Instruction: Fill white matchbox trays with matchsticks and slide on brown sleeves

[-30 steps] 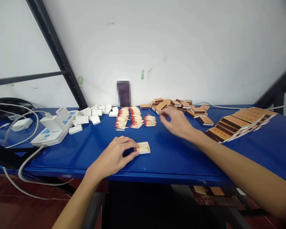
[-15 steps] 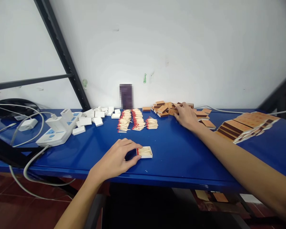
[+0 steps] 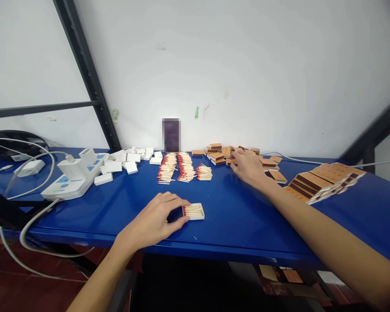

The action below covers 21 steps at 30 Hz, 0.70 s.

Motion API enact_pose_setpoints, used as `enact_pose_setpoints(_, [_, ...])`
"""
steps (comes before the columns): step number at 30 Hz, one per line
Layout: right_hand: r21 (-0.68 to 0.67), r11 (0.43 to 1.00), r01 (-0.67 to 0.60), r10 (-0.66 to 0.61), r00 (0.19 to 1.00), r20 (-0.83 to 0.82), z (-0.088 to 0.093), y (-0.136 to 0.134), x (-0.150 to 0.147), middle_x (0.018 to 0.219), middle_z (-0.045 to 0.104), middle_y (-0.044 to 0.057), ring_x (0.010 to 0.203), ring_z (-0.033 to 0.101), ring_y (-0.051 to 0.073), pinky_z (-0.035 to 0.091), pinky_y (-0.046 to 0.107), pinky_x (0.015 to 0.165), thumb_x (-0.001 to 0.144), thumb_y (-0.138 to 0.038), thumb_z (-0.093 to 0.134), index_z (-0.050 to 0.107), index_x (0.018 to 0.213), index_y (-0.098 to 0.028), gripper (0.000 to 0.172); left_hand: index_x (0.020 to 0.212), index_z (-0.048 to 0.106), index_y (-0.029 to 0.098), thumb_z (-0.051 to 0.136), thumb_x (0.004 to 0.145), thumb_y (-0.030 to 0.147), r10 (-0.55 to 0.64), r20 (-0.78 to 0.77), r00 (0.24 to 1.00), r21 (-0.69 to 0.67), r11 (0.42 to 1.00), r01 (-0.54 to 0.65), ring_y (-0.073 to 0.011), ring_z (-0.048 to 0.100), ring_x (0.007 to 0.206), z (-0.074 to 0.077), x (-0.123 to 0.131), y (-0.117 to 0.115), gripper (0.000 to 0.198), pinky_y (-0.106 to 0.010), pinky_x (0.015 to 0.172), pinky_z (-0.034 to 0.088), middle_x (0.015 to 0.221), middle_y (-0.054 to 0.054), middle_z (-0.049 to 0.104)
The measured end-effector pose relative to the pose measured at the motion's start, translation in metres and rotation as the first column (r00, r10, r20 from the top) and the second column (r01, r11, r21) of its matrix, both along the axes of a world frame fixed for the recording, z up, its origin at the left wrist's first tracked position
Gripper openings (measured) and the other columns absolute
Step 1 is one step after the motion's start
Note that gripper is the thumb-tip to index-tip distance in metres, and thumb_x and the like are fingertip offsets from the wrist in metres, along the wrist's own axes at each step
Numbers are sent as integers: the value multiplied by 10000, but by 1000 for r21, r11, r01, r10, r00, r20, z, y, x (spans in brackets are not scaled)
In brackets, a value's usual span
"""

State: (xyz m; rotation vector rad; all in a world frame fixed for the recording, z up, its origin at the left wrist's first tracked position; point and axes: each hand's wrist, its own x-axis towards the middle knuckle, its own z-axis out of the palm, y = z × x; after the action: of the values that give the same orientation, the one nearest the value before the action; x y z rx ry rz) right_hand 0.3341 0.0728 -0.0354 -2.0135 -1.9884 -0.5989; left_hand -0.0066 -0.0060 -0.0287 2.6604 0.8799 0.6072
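Note:
My left hand [image 3: 156,219] rests on the blue table [image 3: 234,216] with thumb and fingertips pinching the left end of a white matchbox tray [image 3: 195,211] filled with red-tipped matches. My right hand [image 3: 247,167] reaches to the back of the table and lies on a loose pile of brown matchbox sleeves [image 3: 227,154], fingers curled over one of them. Three heaps of loose matches [image 3: 182,167] lie between the two hands, toward the wall.
Empty white trays [image 3: 126,160] are scattered at the back left beside a white power strip [image 3: 69,180] with plugs and cables. Flattened brown sleeves [image 3: 321,177] fan out at the right. Black shelf struts cross at left and right.
My right hand moved from mid-air above the table to the brown sleeve pile and closed over it. My left hand kept its hold on the filled tray.

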Motion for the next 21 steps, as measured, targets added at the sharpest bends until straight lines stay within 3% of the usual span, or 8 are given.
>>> enact_pose_setpoints(5, [-84,996,-13,14,1000,11,-3,0,-6,1084,637,184,1021,579,297,456,387,820,899,-178,453,630,1067,-112,253,1193,619,270,549,952,380,-3,-2,1000,-16,1000,3,-198,574,1111,0,-1,0,274,-374,996,445,1165,-22,655])
enact_pose_setpoints(9, [-159,983,-92,100,994,41,-5,-32,-9,1049,621,170,975,574,290,456,409,850,917,-209,441,661,973,-133,239,1219,606,269,561,943,372,9,6,1000,-39,999,-8,-202,576,1115,0,-1,0,298,-383,1009,446,1189,-31,642])
enact_pose_setpoints(11, [-175,965,-196,207,977,46,-5,-54,-11,1104,614,173,999,568,303,457,443,868,925,-230,436,656,1038,-139,264,1238,597,269,572,933,361,27,3,1000,-51,998,-27,-210,577,1120,-1,-1,0,319,-405,1031,436,1200,-38,636])
enact_pose_setpoints(14, [-160,913,-376,363,926,-106,-5,-85,-19,1272,591,161,1129,558,290,446,454,951,936,-220,428,602,1177,-152,305,1263,578,269,580,924,342,53,-9,999,-64,997,-53,-227,569,1137,-4,0,-1,346,-465,1088,384,1207,-44,636])
enact_pose_setpoints(17, [-203,876,-438,374,882,-288,1,-108,-36,1126,680,110,1024,618,275,461,479,941,923,-325,526,603,1151,-201,270,1295,551,277,579,925,337,92,6,996,-81,992,-92,-235,567,1140,-9,1,-3,375,-503,1118,341,1214,-47,632])
enact_pose_setpoints(21, [-249,777,-577,423,773,-472,9,-123,-65,1148,679,66,1049,611,250,434,482,999,872,-319,626,584,1165,-243,306,1329,522,305,580,929,323,102,31,994,-92,991,-98,-237,569,1124,-14,2,-1,405,-489,1090,378,1203,-44,635])
